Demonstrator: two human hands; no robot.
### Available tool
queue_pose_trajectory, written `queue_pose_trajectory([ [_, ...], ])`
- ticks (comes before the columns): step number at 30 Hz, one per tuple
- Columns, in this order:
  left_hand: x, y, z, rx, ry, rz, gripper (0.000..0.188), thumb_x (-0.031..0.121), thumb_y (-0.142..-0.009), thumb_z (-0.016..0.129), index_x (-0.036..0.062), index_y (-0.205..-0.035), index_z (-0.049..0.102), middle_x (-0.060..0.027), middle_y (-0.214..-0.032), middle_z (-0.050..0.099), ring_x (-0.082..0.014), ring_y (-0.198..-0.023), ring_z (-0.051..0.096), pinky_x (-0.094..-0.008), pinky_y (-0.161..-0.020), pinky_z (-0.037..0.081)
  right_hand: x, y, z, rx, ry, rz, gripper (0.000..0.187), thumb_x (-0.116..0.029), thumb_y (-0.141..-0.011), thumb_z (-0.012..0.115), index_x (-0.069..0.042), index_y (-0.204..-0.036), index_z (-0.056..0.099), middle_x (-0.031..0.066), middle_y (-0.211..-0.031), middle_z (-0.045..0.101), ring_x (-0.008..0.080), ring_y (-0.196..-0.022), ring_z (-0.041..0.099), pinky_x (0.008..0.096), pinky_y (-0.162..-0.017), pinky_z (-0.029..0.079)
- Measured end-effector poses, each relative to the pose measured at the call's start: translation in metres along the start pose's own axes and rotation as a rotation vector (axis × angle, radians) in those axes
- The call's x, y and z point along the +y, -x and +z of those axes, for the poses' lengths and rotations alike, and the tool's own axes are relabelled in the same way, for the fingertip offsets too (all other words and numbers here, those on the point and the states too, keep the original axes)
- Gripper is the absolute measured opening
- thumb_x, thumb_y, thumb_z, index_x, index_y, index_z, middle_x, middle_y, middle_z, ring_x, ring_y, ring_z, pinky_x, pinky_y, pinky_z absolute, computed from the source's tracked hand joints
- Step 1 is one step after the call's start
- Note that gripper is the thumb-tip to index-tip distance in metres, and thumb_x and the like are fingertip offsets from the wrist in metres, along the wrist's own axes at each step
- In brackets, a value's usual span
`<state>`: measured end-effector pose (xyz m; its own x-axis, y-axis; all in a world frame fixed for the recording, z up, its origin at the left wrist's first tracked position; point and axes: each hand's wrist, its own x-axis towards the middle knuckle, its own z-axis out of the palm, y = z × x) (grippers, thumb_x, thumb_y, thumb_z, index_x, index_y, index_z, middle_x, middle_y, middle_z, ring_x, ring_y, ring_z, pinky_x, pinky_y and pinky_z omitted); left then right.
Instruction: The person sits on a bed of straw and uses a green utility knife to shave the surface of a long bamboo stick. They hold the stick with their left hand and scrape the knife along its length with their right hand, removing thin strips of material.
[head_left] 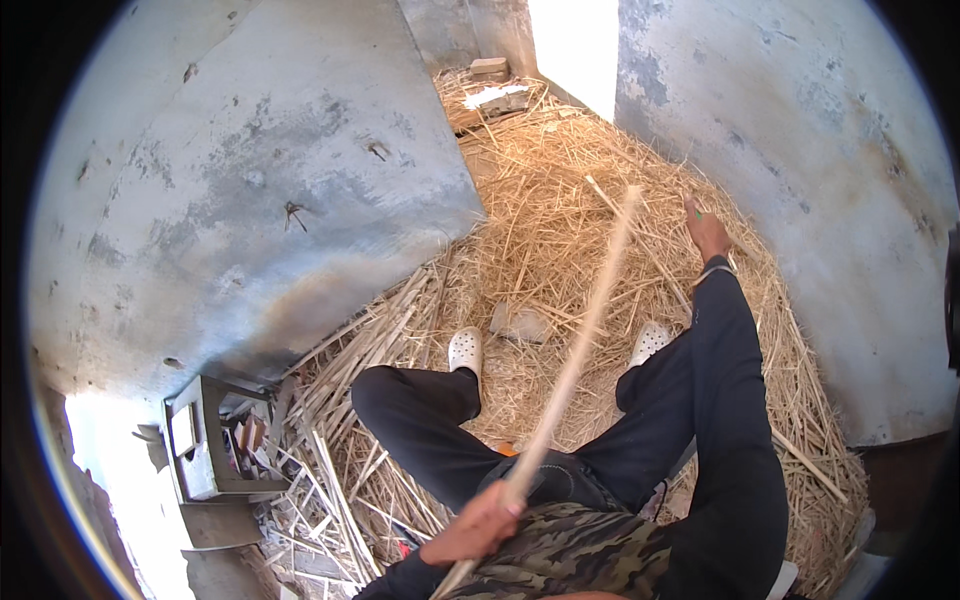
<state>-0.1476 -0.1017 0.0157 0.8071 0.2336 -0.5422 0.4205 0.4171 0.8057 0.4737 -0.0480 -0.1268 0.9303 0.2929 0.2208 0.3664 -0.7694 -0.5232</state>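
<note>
Looks like makeshift workshop in rough, worn shed or outbuilding. Has patchy, stained grey walls (260,130) on both sides, pitted in places. Opens to bright daylight through tall gap (575,50) at far end. Lies deep in straw-coloured shavings (550,150), with long split strips (330,470) heaped at left. Includes small battered cabinet (203,472) crammed with scraps, plus loose block (518,323) amid litter. Suggests handwork through long pale stick (578,360) held over shavings.

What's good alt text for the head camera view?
The left hand holds a long pale stick slanting up across the view; the right hand is held out over scattered straw between weathered walls. Two pale clogs stand in the straw.
</note>
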Motion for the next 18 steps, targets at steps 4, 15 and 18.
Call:
queue_pose_trajectory([
  [4, 0.013, -0.028, -0.034, 0.169, 0.127, 0.126, 0.025, 0.032, -0.103, 0.044, 0.0066, -0.107, 0.045, 0.0022, -0.062, 0.042, -0.0056, -0.045, 0.037, -0.02, -0.039, 0.034, -0.028, 0.0, -0.009, -0.165, -0.057, -0.102, 0.091, -0.081, -0.087, 0.031, 0.001, -0.067, 0.064, 0.0168, -0.067, 0.062, 0.0321, -0.064, 0.057, 0.0464, -0.062, 0.043],
  [15, 0.058, -0.091, -0.042, -0.076, 0.535, 0.318, 0.02, 0.026, -0.106, 0.037, 0.0075, -0.101, 0.045, 0.0022, -0.056, 0.037, -0.0084, -0.037, 0.033, -0.0211, -0.045, 0.031, -0.165, 0.193, -0.075, -0.357, -0.345, -1.135, 0.069, -0.077, -0.081, 0.053, -0.014, -0.055, 0.059, 0.0015, -0.043, 0.048, 0.0164, -0.038, 0.048, 0.0348, -0.04, 0.036],
  [18, 0.061, -0.094, -0.038, -0.085, 0.558, 0.288, 0.021, 0.026, -0.106, 0.036, 0.0076, -0.102, 0.045, 0.0024, -0.057, 0.036, -0.0083, -0.038, 0.032, -0.0211, -0.046, 0.03, -0.164, 0.212, -0.08, -0.373, -0.374, -1.223, 0.07, -0.078, -0.078, 0.056, -0.013, -0.055, 0.06, 0.0044, -0.044, 0.049, 0.0194, -0.039, 0.052, 0.0358, -0.04, 0.038],
])
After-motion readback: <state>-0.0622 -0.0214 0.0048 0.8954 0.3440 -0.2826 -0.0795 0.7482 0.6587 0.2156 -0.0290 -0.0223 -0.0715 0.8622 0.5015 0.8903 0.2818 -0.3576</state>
